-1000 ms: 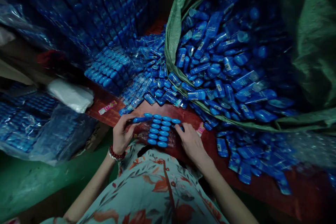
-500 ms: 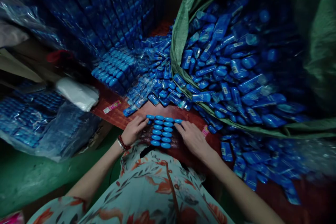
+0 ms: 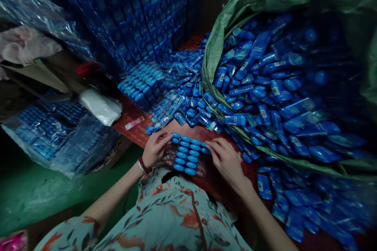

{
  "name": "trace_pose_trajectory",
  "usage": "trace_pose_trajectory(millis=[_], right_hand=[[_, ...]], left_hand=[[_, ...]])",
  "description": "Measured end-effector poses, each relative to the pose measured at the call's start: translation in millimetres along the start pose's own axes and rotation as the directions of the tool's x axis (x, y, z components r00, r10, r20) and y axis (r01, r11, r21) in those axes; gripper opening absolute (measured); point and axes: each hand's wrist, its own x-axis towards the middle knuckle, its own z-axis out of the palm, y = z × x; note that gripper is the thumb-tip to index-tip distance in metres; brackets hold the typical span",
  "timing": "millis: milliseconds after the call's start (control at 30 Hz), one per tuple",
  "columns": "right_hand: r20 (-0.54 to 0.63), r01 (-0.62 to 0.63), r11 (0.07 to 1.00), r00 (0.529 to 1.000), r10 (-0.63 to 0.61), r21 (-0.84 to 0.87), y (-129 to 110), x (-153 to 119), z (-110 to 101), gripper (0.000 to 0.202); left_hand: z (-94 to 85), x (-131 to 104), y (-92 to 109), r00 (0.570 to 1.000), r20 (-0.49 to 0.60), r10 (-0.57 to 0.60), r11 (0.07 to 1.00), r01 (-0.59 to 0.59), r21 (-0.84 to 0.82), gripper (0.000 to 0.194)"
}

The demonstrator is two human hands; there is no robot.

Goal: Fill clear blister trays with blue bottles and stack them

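Observation:
In front of my body stands a block of small blue packs with oval ends facing up (image 3: 182,155), set in two full columns with a few more packs at the far end on both sides. My left hand (image 3: 155,150), fingers bent in a pinch, grips a blue pack (image 3: 176,135) at the far left corner. At the far right corner, the thumb and fingers of my right hand (image 3: 226,159) close on another blue pack (image 3: 205,150). Clear plastic (image 3: 201,169) shows beside the block. The fingertips partly cover the packs they touch.
A green woven sack (image 3: 213,51) spills loose blue packs (image 3: 235,119) over the red-brown table (image 3: 131,133). A bundled block (image 3: 141,80) and tall wrapped stacks (image 3: 141,11) stand behind. White plastic bags (image 3: 101,106) and a pink strip (image 3: 134,122) lie left.
The view has shifted, so the scene sits lower and further right. More blue packs now show under the fingertips at both far corners. My fingers are more bent, especially on the right.

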Motion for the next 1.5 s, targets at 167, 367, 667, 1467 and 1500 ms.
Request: trace_pose_trajectory(millis=[167, 367, 667, 1467, 1500], right_hand=[[-0.030, -0.014, 1.000, 0.999, 0.014, 0.014, 5, 66, 3, 0.023], [0.105, 0.017, 0.929, 0.994, 0.024, -0.369, -1, 149, 25, 0.041], [-0.108, -0.043, 0.992, 0.993, 0.056, 0.115, 20, 112, 4, 0.022], [0.724, -0.806, 0.052, 0.556, 0.408, 0.590, -41, -93, -4, 0.078], [0.711, -0.803, 0.085, 0.567, 0.415, 0.590, -45, -96, -3, 0.074]], left_hand=[[2.5, -11, -30, 0.856, -0.258, -0.449, 0.873, 0.482, 0.080, 0.041], [6.6, -14, -61, 0.832, -0.089, -0.548, 0.823, 0.555, 0.122, 0.031], [-39.8, -37, -9, 0.872, -0.109, -0.478, 0.874, 0.460, -0.154, 0.018], [-11.1, 4, 20, 0.901, 0.390, 0.189, 0.977, -0.214, 0.023, 0.031], [-9.6, -1, 19, 0.919, 0.353, 0.176, 0.979, -0.201, 0.036, 0.033]])
